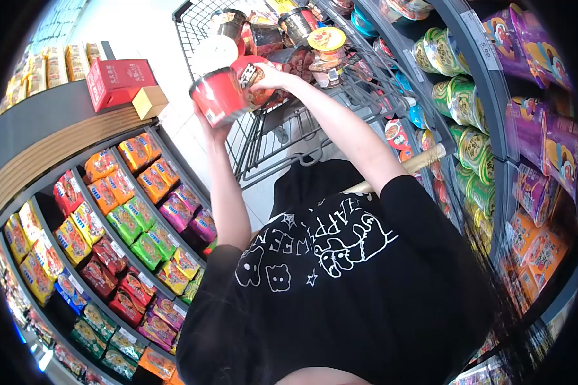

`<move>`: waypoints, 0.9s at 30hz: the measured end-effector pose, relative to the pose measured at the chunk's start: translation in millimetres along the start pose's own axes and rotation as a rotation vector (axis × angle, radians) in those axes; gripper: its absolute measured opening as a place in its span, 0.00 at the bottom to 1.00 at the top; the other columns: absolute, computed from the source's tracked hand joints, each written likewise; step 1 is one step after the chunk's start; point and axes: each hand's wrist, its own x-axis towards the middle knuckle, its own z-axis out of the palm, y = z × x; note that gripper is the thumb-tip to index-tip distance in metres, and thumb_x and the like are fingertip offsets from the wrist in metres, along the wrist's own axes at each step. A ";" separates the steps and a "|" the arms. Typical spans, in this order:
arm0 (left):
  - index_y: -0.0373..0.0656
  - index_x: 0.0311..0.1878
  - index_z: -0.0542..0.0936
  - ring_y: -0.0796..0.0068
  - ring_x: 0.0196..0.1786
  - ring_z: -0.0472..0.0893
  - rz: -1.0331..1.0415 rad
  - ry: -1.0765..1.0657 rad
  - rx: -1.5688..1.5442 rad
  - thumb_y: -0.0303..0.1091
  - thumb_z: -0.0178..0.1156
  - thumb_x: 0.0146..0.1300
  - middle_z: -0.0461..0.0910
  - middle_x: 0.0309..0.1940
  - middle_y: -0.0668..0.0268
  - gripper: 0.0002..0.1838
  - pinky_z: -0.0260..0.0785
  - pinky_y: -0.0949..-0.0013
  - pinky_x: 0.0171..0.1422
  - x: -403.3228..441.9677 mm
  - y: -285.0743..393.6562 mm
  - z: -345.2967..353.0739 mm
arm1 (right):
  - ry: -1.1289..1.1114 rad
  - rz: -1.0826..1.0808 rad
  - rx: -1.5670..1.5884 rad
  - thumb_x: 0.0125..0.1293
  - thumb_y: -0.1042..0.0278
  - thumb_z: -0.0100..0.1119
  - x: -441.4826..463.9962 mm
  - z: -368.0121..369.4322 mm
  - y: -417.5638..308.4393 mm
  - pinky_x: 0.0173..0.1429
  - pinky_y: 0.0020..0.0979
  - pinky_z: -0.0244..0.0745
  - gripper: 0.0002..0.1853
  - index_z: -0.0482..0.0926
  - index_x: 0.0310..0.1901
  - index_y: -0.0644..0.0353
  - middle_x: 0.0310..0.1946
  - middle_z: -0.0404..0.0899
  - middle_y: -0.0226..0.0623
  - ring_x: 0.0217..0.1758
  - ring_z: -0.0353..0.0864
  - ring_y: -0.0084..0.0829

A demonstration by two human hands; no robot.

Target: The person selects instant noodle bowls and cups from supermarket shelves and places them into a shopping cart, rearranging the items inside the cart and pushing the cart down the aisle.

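A glossy red, dark-rimmed round tub point(218, 96) is cupped in the half-curled grip of the left hand point(216, 128) by the grey wire cart point(192, 32); a red lettered tub point(249, 77) looks held by the right hand point(273, 77), fingers curled. Mid-handling, probably; steady support's called for.

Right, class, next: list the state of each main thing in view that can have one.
Left hand: closed around the red tub
Right hand: at red packaging, grip unclear
Red tub: held, tilted
Shopping cart: open-topped, partly loaded
Yellow-lidded cup: in the cart, lid on
Green packets: shelved, apparently sealed
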 end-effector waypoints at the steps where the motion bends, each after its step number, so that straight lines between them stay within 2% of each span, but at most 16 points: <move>1: 0.49 0.61 0.55 0.58 0.58 0.62 -0.034 -0.009 0.023 0.70 0.44 0.46 0.59 0.58 0.61 0.44 0.56 0.51 0.60 13.0 9.2 5.2 | 0.000 0.000 0.003 0.30 0.58 0.73 -5.7 0.9 -7.9 0.60 0.38 0.57 0.51 0.54 0.57 0.63 0.53 0.63 0.47 0.58 0.62 0.33; 3: 0.48 0.61 0.55 0.57 0.59 0.61 -0.146 0.004 -0.009 0.67 0.43 0.49 0.61 0.57 0.59 0.41 0.54 0.49 0.61 46.1 26.5 4.8 | 0.029 0.260 -0.613 0.29 0.47 0.71 -32.2 6.9 -43.6 0.61 0.55 0.44 0.60 0.43 0.63 0.56 0.63 0.43 0.52 0.65 0.43 0.51; 4: 0.47 0.59 0.58 0.61 0.57 0.64 -0.081 0.076 0.116 0.68 0.40 0.50 0.64 0.55 0.60 0.41 0.56 0.53 0.59 54.2 29.5 19.6 | -0.014 0.328 -0.604 0.27 0.39 0.67 -43.2 10.3 -44.3 0.59 0.64 0.31 0.64 0.36 0.64 0.49 0.64 0.26 0.51 0.63 0.27 0.68; 6: 0.46 0.59 0.58 0.61 0.57 0.64 -0.100 0.144 0.207 0.68 0.42 0.49 0.64 0.55 0.60 0.41 0.56 0.55 0.60 69.6 37.6 38.0 | 0.093 0.251 -0.931 0.29 0.40 0.67 -56.0 14.3 -38.2 0.60 0.62 0.30 0.60 0.42 0.64 0.49 0.65 0.26 0.50 0.60 0.26 0.73; 8: 0.46 0.59 0.58 0.61 0.57 0.64 -0.098 0.139 0.213 0.68 0.43 0.49 0.63 0.55 0.59 0.42 0.55 0.55 0.60 80.1 38.9 44.9 | 0.069 0.349 -1.094 0.38 0.38 0.61 -53.8 5.3 -33.4 0.61 0.62 0.32 0.49 0.53 0.62 0.52 0.66 0.34 0.39 0.63 0.29 0.67; 10: 0.45 0.59 0.57 0.61 0.57 0.63 -0.105 0.120 0.223 0.68 0.44 0.49 0.63 0.55 0.59 0.42 0.54 0.56 0.61 93.7 38.7 47.5 | 0.230 0.257 -1.109 0.44 0.41 0.57 -48.5 -0.4 -20.5 0.62 0.60 0.34 0.45 0.52 0.62 0.53 0.65 0.39 0.34 0.64 0.31 0.64; 13: 0.44 0.61 0.55 0.61 0.58 0.63 -0.119 0.032 0.268 0.69 0.43 0.48 0.63 0.56 0.58 0.44 0.52 0.57 0.62 106.0 41.6 33.5 | 0.301 0.191 -1.014 0.48 0.43 0.55 -45.1 -0.6 -14.4 0.62 0.61 0.33 0.41 0.54 0.61 0.55 0.64 0.44 0.37 0.63 0.33 0.64; 16: 0.45 0.61 0.55 0.61 0.58 0.64 -0.105 -0.015 0.387 0.68 0.44 0.48 0.62 0.56 0.59 0.43 0.53 0.55 0.62 106.5 42.6 23.3 | 0.295 0.208 -0.896 0.50 0.54 0.55 -45.0 -5.3 -15.6 0.63 0.58 0.32 0.32 0.59 0.57 0.57 0.63 0.47 0.39 0.64 0.34 0.63; 20: 0.43 0.58 0.59 0.61 0.53 0.69 -0.172 0.023 0.370 0.61 0.44 0.55 0.66 0.53 0.58 0.36 0.58 0.56 0.59 110.8 32.8 -4.1 | 0.292 0.227 -0.792 0.50 0.62 0.52 -43.8 -14.9 -14.4 0.64 0.56 0.33 0.27 0.63 0.54 0.58 0.63 0.47 0.40 0.65 0.34 0.60; 22: 0.42 0.57 0.60 0.63 0.53 0.70 -0.213 0.026 0.372 0.58 0.45 0.57 0.66 0.53 0.59 0.33 0.60 0.57 0.58 105.9 28.9 -5.4 | 0.397 0.235 -0.759 0.49 0.66 0.50 -44.3 -14.2 -18.5 0.64 0.55 0.33 0.24 0.66 0.51 0.58 0.61 0.50 0.42 0.66 0.37 0.56; 23: 0.41 0.57 0.60 0.64 0.53 0.69 -0.174 0.009 0.471 0.58 0.46 0.55 0.67 0.52 0.59 0.34 0.59 0.59 0.58 103.6 25.3 -6.4 | 0.489 0.240 -0.801 0.50 0.69 0.48 -42.4 -14.8 -21.2 0.64 0.48 0.44 0.18 0.70 0.46 0.60 0.56 0.58 0.44 0.66 0.42 0.48; 24: 0.40 0.57 0.60 0.65 0.53 0.69 -0.135 -0.005 0.569 0.59 0.48 0.54 0.68 0.51 0.59 0.35 0.59 0.61 0.59 101.0 23.4 -6.8 | 0.486 0.239 -0.799 0.50 0.69 0.48 -43.7 -16.4 -25.2 0.64 0.48 0.44 0.18 0.70 0.46 0.60 0.56 0.58 0.44 0.66 0.42 0.48; 26: 0.41 0.57 0.60 0.64 0.53 0.69 -0.099 0.005 0.563 0.58 0.50 0.53 0.68 0.51 0.60 0.36 0.59 0.60 0.58 95.7 22.1 -7.7 | 0.494 0.091 -0.597 0.49 0.72 0.46 -45.0 -19.7 -34.9 0.57 0.40 0.59 0.13 0.73 0.38 0.62 0.48 0.67 0.46 0.61 0.56 0.41; 27: 0.42 0.56 0.60 0.64 0.54 0.68 -0.004 0.067 0.408 0.56 0.48 0.55 0.68 0.51 0.60 0.33 0.59 0.59 0.58 81.2 20.4 4.8 | 0.531 0.047 -0.602 0.47 0.73 0.45 -44.3 -14.2 -37.0 0.48 0.37 0.66 0.12 0.75 0.34 0.63 0.39 0.73 0.47 0.49 0.70 0.40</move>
